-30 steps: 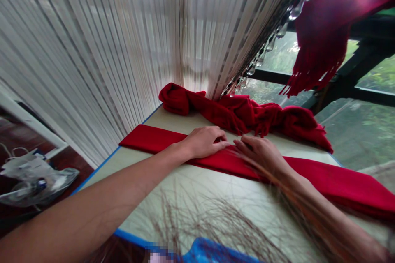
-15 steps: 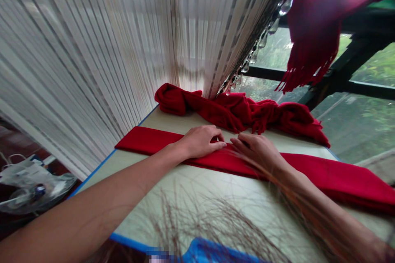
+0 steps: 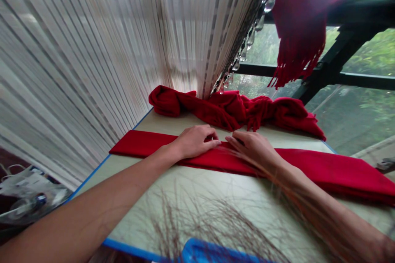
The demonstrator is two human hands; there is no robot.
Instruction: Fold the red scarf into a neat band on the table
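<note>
A long red scarf (image 3: 321, 170), folded into a flat strip, lies across the pale table from left to right. My left hand (image 3: 197, 141) is on its middle part, fingers curled over the far edge and thumb bent toward them. Just right of it, my right hand (image 3: 251, 144) is closed on the same far edge, its thumb pointing left. A small gap separates the two hands. The tips of several fingers are hidden, and loose hair hangs in front of the right forearm.
Behind the strip, a crumpled red cloth with fringe (image 3: 226, 109) lies along the back of the table (image 3: 185, 197). A fringed red scarf (image 3: 304, 28) hangs at the window, upper right. A string curtain (image 3: 123, 41) borders the left. A plastic bag (image 3: 33, 191) is at lower left.
The view has shifted slightly, so the table and cloths appear a little further left. Both hands keep almost the same place on the folded scarf.
</note>
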